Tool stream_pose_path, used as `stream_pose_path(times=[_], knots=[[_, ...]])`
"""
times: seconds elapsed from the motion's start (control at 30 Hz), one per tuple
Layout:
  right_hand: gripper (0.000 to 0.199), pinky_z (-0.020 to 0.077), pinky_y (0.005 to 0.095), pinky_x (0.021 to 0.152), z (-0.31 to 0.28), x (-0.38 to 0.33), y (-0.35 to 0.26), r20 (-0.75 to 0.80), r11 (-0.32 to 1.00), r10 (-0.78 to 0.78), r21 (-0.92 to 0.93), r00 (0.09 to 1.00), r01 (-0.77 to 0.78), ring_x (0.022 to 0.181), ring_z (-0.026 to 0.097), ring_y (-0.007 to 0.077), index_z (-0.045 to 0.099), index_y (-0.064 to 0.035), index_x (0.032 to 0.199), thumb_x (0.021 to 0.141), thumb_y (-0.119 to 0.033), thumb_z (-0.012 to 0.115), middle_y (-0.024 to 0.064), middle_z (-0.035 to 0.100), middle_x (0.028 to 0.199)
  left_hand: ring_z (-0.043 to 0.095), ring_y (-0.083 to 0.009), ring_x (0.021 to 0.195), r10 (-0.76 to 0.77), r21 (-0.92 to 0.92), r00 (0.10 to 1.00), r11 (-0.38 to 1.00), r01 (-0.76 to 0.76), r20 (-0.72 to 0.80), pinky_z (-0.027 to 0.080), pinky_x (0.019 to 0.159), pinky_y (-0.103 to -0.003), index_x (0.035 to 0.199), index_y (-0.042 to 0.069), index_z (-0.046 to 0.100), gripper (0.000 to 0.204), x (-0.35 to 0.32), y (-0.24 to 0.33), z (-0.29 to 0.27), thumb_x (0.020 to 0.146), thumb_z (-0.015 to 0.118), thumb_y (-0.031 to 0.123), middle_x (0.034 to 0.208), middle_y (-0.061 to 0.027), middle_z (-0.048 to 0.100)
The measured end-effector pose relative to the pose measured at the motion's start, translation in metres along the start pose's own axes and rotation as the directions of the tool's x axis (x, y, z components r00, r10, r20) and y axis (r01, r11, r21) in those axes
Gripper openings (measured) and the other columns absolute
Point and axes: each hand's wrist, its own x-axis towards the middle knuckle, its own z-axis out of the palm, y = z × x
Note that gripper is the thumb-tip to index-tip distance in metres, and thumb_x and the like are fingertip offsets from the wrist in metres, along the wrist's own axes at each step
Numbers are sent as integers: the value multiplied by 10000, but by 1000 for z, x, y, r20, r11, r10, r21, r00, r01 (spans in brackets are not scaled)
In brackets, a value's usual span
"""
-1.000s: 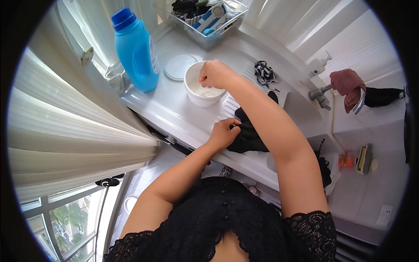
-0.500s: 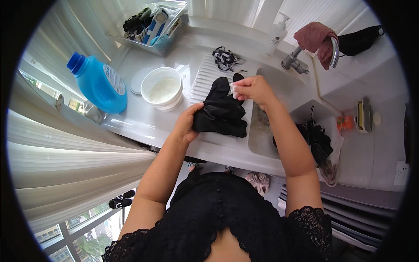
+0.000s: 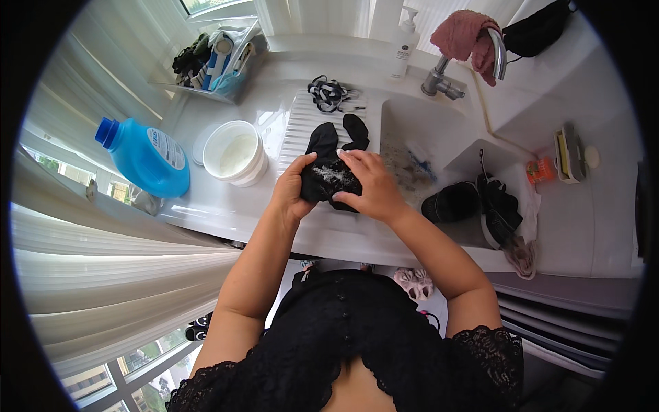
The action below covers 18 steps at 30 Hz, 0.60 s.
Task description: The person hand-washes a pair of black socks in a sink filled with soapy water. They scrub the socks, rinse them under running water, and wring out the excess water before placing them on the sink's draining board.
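hands [image 3: 292, 192] 2 | black garment [image 3: 333, 165] 1 | white tub [image 3: 235, 152] 1 | blue detergent bottle [image 3: 145, 156] 1 | pump bottle [image 3: 405, 42] 1

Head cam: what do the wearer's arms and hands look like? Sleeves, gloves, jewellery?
Both forearms are bare. Left hand and right hand: no gloves; no rings or watch visible. Black top with short lace-trimmed sleeves ending at the upper arms.

We are seeing the tub [image 3: 235, 152] sitting on the counter [image 3: 206, 213], right of the detergent bottle [image 3: 145, 157]. The garment [image 3: 331, 163] is lying on the washboard [image 3: 296, 130], left of the sink [image 3: 439, 147].
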Motion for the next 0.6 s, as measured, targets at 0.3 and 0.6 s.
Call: stream_pose_path(times=[0.3, 0.6], knots=[[245, 486, 372, 737, -21, -33, 71, 151, 537, 633, 620, 759, -572, 833, 570, 246, 563, -48, 979, 751, -122, 611, 94, 577, 913, 624, -274, 861, -85, 25, 983, 996, 82, 162, 516, 834, -397, 943, 22, 571, 211, 17, -19, 65, 785, 637, 147, 923, -121, 628], [259, 449, 351, 781, -37, -52, 80, -435, 876, 472, 330, 767, -352, 870, 574, 262, 568, -21, 693, 813, -239, 641, 145, 600, 947, 556, -256, 1050, -329, 42, 927, 944, 327, 180, 472, 881, -398, 1132, 102, 531, 381, 64, -126, 92, 935, 447, 417, 1095, -91, 588]])
